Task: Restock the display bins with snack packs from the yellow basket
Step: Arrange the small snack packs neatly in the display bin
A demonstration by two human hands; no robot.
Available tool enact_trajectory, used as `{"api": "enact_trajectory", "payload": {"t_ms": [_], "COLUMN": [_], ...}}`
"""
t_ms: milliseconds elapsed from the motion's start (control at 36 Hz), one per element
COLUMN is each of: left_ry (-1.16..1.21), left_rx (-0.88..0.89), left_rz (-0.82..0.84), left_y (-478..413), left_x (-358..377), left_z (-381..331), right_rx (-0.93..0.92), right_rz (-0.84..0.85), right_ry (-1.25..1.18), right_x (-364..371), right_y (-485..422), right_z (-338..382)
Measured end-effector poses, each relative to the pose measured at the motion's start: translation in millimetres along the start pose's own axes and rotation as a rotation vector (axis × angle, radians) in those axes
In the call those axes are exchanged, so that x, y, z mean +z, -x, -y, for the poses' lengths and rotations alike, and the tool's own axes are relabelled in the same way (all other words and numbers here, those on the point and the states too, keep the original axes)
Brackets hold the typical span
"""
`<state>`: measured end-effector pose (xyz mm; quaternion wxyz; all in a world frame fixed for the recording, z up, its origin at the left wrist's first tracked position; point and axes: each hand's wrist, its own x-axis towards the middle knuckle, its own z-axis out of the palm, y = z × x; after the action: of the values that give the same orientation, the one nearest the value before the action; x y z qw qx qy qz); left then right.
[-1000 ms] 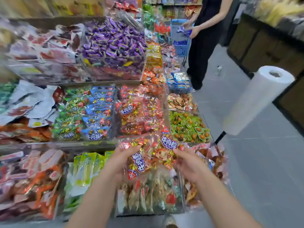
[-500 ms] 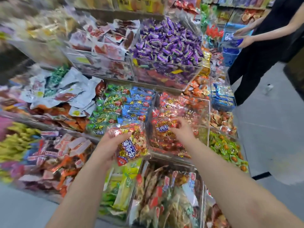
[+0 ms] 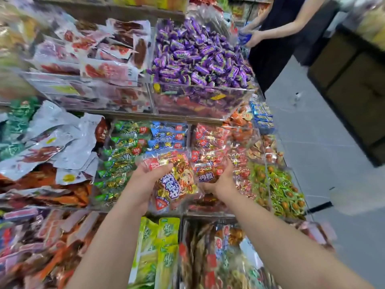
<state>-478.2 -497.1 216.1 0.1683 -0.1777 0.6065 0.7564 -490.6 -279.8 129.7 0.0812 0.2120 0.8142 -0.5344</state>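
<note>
Half a second ago my right hand [image 3: 220, 182] was stretched flat over the middle of the clear acrylic bin of red-and-gold packs [image 3: 210, 208], and my left hand [image 3: 149, 176] waited off to the left, over the green and blue foil packs [image 3: 133, 147]. Now the right hand has drawn back to the bin's near edge and turned palm up, its fingers curled under a small red-and-gold pack with a white label [image 3: 208, 174]. I cannot tell whether that pack is lifted or only being tucked in among the others. The left hand has swung right and grips the clear plastic pack of red-and-gold snacks with a blue label [image 3: 174, 184], thumb over its top. This pack hangs tilted over the bin's near left corner, just beside the right hand. I judge I am making room at the front of the bin, so the blue-labelled pack looks next to go in. It is not yet set down. The yellow basket is out of view, so I cannot say how much stock remains.
</note>
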Motion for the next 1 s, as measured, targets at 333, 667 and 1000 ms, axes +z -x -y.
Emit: {"api": "enact_trajectory", "payload": {"t_ms": [333,667,1000], "left_ry": [0.033,0.004,-0.071], "left_rx": [-0.021,-0.016,0.007], "left_rz": [0.036,0.057,0.124], "left_y": [7.4,12.7,4.7], "left_x": [21.0,44.4,78.2], "left_z": [5.6,14.3,15.0], "right_rx": [-0.019,-0.287,0.002], "right_rz": [-0.174,-0.215,0.275], "right_ry": [-0.014,0.066,-0.169], "right_x": [-33.7,-54.3,-80.4], "right_y": [28.4,80.1,73.9], "right_z": [10.6,17.4,39.7]}}
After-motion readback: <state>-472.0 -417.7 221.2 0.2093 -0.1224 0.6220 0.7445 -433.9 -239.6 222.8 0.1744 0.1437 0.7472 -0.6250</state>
